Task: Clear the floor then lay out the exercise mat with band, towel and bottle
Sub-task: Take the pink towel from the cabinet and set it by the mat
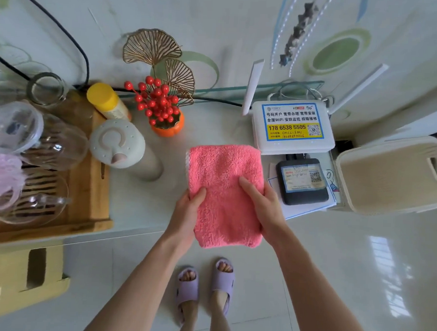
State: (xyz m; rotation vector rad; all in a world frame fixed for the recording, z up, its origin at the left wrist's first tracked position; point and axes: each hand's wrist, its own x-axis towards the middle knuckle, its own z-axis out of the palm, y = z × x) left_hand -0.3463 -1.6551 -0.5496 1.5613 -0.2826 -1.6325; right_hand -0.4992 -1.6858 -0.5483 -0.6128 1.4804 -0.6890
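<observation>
Item under inspection: folded pink fleece towel [224, 186], at frame centre. Its far end lies over the white counter [147, 207]; its near end overhangs the counter edge above the floor. Whether it rests on the counter cannot be told.

Left hand [188, 209]: grips the towel's seven o'clock edge, thumb on top, fingers hidden beneath. Right hand [263, 205]: grips the four o'clock edge in the same manner.

Neighbours: cream cylindrical flask with white domed lid [117, 145] at the towel's nine o'clock; black boxed device [302, 181] just beside it at three o'clock.

Assessment: step in hand is collecting the towel. Recommend lifting evenly with both hands, straight towards the body, so the fold holds and neither neighbour is brushed.
</observation>
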